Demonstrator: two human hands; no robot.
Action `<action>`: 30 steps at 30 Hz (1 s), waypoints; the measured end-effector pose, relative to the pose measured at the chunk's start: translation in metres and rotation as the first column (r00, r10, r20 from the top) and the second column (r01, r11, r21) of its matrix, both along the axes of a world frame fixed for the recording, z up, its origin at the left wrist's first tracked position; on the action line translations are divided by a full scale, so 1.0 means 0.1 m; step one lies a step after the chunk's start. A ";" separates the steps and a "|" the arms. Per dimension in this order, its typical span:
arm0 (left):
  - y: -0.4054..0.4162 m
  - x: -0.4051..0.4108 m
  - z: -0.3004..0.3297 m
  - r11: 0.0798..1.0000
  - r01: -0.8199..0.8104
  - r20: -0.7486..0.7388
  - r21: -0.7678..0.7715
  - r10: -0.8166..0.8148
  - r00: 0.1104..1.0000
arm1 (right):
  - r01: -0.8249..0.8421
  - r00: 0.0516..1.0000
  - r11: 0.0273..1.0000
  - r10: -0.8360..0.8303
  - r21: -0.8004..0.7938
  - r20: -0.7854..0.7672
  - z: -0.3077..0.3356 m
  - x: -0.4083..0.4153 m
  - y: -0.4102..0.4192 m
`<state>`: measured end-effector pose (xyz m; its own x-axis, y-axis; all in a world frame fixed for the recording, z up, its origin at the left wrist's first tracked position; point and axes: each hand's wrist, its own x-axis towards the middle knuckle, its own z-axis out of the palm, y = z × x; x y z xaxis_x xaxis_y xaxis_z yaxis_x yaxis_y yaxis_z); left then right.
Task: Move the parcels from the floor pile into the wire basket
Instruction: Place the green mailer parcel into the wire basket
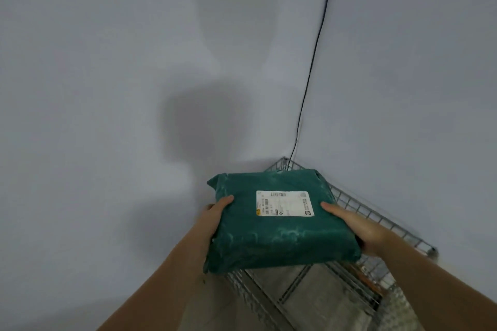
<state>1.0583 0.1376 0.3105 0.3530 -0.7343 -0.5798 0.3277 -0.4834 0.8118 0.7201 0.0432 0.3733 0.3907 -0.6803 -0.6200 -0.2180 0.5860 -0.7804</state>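
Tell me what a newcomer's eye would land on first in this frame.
First, the green parcel with a white label, held low in the middle of the view. The left hand and right hand grip its two sides, above the wire basket that stands in the wall corner. Next, a dark cable running down that corner, and the person's shadow on the wall to the left.

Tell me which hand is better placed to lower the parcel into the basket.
Right, marginally. Both hands hold the green parcel by opposite sides, but the right hand is already over the basket, while the left hand sits outside its rim. Likely both lower it together.
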 end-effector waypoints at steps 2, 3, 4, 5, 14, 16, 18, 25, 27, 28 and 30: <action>-0.22 0.06 0.05 0.997 0.077 -0.016 -0.013 -0.077 0.997 | 0.044 0.999 0.999 -0.044 0.011 0.007 -0.02 0.07 -0.08; -0.34 0.09 0.06 0.992 0.122 -0.026 -0.027 -0.123 0.992 | 0.075 0.997 0.997 -0.075 0.016 0.003 -0.04 0.08 -0.12; -0.45 0.10 0.07 0.985 0.168 -0.031 -0.036 -0.169 0.985 | 0.105 0.994 0.994 -0.105 0.020 -0.009 -0.05 0.08 -0.15; -0.56 0.12 0.08 0.976 0.212 -0.031 -0.037 -0.214 0.976 | 0.136 0.991 0.990 -0.135 0.025 -0.014 -0.07 0.08 -0.19; -1.90 0.20 -0.15 0.911 0.411 -0.030 -0.029 -0.411 0.911 | 0.330 0.944 0.944 -0.329 0.029 -0.026 -0.41 0.05 -0.93; -2.19 0.24 -0.21 0.902 0.432 -0.028 -0.011 -0.432 0.901 | 0.358 0.934 0.933 -0.357 0.037 -0.017 -0.51 0.06 -1.14; -2.49 0.29 -0.26 0.894 0.448 -0.019 0.002 -0.448 0.894 | 0.374 0.927 0.927 -0.374 0.033 0.008 -0.60 0.09 -1.35; -3.39 0.33 -0.48 0.870 0.492 -0.086 0.030 -0.489 0.868 | 0.545 0.835 0.836 -0.548 0.068 0.040 -0.99 0.27 -1.83; -3.66 0.31 -0.65 0.856 0.514 -0.083 0.062 -0.508 0.857 | 0.595 0.798 0.798 -0.601 0.096 0.053 -1.16 0.35 -1.94; -3.81 0.30 -0.77 0.847 0.526 -0.074 0.081 -0.521 0.850 | 0.629 0.769 0.770 -0.637 0.110 0.052 -1.28 0.40 -1.99; -4.09 0.28 -1.07 0.830 0.545 -0.061 0.120 -0.542 0.838 | 0.696 0.709 0.703 -0.705 0.144 0.016 -1.58 0.52 -2.08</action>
